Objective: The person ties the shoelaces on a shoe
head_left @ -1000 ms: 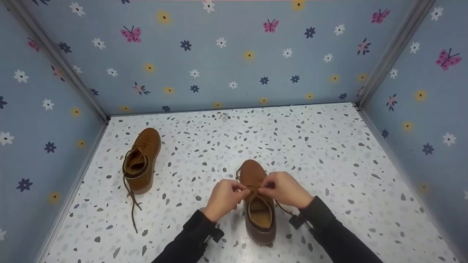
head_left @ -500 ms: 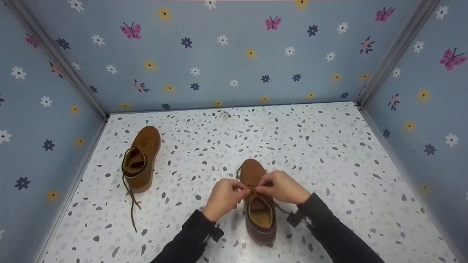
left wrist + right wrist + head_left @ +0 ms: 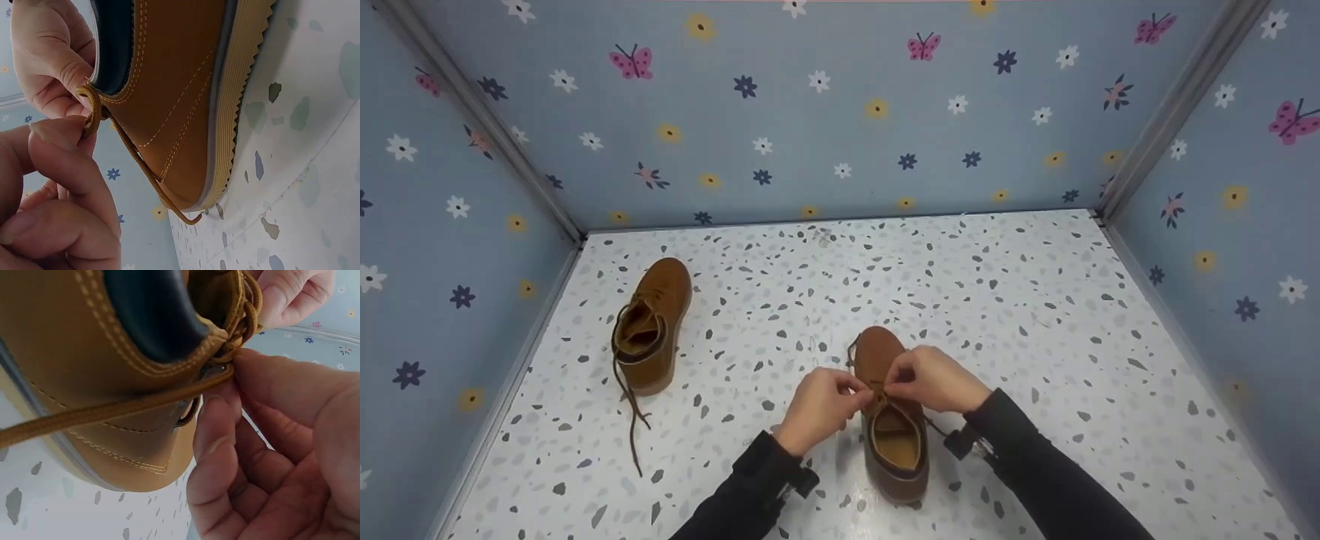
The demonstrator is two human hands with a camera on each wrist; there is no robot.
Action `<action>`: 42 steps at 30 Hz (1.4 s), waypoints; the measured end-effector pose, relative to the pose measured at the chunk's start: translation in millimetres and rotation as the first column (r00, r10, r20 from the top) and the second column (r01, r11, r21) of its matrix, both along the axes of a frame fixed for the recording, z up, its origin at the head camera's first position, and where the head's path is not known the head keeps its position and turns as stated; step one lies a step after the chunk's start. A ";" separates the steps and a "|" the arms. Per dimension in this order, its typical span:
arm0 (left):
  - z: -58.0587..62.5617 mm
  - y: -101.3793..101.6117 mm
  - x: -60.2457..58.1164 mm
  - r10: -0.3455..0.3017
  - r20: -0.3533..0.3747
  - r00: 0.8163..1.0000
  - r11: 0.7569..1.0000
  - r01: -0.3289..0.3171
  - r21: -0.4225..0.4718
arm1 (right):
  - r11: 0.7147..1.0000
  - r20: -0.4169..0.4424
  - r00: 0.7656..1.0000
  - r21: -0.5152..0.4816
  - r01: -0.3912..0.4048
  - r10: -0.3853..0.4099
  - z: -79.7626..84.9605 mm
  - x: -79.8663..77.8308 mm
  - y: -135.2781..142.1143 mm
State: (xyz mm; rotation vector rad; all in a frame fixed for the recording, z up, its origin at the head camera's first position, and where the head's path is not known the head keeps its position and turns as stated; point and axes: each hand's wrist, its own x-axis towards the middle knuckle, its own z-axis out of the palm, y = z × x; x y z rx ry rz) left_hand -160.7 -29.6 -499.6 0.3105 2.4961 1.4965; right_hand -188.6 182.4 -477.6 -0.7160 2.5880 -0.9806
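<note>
Nudged slightly inward over the past second, your right hand [image 3: 936, 379] now sits closer to your left hand [image 3: 819, 409]; both shoes stay put on the floor [image 3: 750, 300].

At far left, near the left wall [image 3: 427, 330], a brown ankle-high shoe [image 3: 671, 330] stands upright, rounded toe pointing away from you, its thin trailing cord [image 3: 628, 394] spilling past the heel onto the floor.

Well to the right of it, your left thumb and index finger pinch a small loop of round woven lace [image 3: 112, 409]. Between your hands, the nearer shoe [image 3: 180, 90] stands upright, toe also away from you: smooth tan-brown upper, pale double stitching, dark collar, grey band, cream ribbed sole with a sawtooth edge. One loose strand crosses its right side; another hangs toward the toe on its left. Your right thumb and fingers are clamped on the lace beside the eyelets.

Your hands hide part of the lacing from above, and dark sleeves [image 3: 742, 480] carrying small black devices [image 3: 808, 482] flank the heel end. Grey chips speckle the white floor; beyond, the blue back wall [image 3: 810, 180] bears flowers and pink butterflies.
</note>
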 end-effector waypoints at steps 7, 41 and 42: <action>2.1 0.1 -0.9 -0.024 -0.010 1.000 1.000 0.024 0.003 | 0.985 0.052 0.985 0.035 -0.168 0.166 4.2 -11.9 0.7; 4.5 -0.1 -1.2 -0.079 -0.027 0.997 0.997 0.080 0.019 | 0.966 0.064 0.965 0.037 -0.256 0.253 -0.2 -23.7 10.7; 4.6 0.0 -1.2 -0.078 -0.028 0.997 0.997 0.079 0.022 | 0.969 0.024 0.969 0.035 -0.246 0.245 -0.9 -22.4 10.3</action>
